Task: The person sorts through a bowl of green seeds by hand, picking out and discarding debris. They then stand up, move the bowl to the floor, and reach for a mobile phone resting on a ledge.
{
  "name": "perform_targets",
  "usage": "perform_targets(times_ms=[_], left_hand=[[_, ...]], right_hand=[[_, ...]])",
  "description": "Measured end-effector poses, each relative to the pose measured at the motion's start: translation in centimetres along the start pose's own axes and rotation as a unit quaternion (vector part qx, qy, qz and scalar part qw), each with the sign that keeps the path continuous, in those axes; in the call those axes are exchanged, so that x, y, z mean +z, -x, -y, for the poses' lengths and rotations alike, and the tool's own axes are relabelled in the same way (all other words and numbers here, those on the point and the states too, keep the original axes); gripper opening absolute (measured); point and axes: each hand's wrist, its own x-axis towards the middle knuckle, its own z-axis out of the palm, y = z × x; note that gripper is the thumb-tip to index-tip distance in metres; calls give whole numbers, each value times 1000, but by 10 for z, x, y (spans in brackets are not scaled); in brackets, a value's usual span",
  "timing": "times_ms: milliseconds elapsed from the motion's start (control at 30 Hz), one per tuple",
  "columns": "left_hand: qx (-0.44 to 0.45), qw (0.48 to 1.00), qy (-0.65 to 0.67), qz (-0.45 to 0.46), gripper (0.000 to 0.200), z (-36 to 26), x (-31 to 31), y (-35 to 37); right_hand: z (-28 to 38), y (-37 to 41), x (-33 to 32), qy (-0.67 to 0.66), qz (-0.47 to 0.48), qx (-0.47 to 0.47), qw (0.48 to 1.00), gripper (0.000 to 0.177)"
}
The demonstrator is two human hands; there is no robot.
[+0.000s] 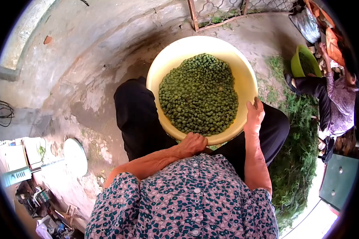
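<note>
A wide pale-yellow basin [202, 43] rests tilted between my knees. Heaped inside it are many small round green fruits [199, 95], whose exact kind I cannot make out. My left hand [192, 143] is closed over the near rim, knuckles up, with the fingertips hidden. On the right side of the basin, my right hand [255, 114] grips the rim, its thumb and fingers around the edge. Neither hand touches the green fruits.
At the right, another person [339, 97] sits beside a smaller green basin [294, 63]. A long pile of leafy green stems [295, 167] lies to my right. A round pale disc [75, 157] stands at left near the worn wall [103, 36].
</note>
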Motion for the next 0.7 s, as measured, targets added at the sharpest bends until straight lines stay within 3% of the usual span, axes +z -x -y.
perform_targets(times_ms=[67, 167, 200, 233, 300, 333, 467, 533, 700], left_hand=[[15, 997, 13, -71, 14, -4, 2, 0], [7, 996, 5, -94, 13, 5, 5, 3], [6, 996, 11, -94, 13, 1, 4, 3], [6, 994, 15, -107, 13, -2, 3, 3], [5, 993, 19, -119, 13, -2, 3, 4], [7, 994, 18, -111, 14, 0, 3, 3], [11, 993, 34, -117, 17, 3, -4, 2], [8, 990, 50, -134, 19, 0, -8, 1], [3, 975, 94, -201, 32, 13, -32, -18]], right_hand=[[-3, 8, -8, 186, -75, -58, 978, 54], [-37, 11, -1, 242, -134, -80, 957, 60], [-26, 26, 0, 60, -90, 20, 994, 57], [-34, 32, -6, 64, -89, 23, 994, 57], [-52, 38, -10, -62, -44, 270, 960, 49], [-55, 37, -4, -26, -69, 281, 957, 38], [-35, 39, -6, -70, -24, 312, 947, 36], [-47, 35, -11, -163, 15, 226, 960, 33], [-27, 4, -5, -214, 60, 167, 961, 29]])
